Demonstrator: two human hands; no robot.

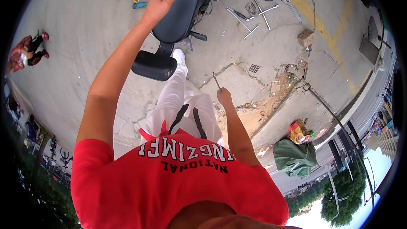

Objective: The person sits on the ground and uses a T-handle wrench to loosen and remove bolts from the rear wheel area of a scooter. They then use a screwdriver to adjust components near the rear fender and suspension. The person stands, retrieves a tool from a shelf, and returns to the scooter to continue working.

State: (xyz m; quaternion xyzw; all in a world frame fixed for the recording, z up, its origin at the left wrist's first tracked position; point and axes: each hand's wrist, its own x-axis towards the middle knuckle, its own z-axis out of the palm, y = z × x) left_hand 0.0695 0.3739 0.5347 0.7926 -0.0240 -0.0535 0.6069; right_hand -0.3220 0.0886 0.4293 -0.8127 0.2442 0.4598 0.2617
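My left hand (pixel 162 2) is stretched out over the edge of the black padded seat (pixel 180 10) of a scooter or electric bike. Its fingers are apart and hold nothing; whether they touch the seat I cannot tell. A smaller black pad (pixel 154 65), perhaps a backrest, joins the seat's near end. Low on the right, beside my white trousers, my right hand (pixel 224 96) is closed around a slim metal tool (pixel 216 80). That tool points up and away from the fist, and its exact kind is unclear.
Several T-handle wrenches (pixel 263 12) and an adjustable wrench (pixel 291 8) lie on the concrete at the far right. A teal-handled tool (pixel 140 5) is left of the seat. Broken ground (pixel 271 97), a stone block (pixel 305 38) and a green tarp (pixel 294 157) are rightward. Someone (pixel 27 53) sits far left.
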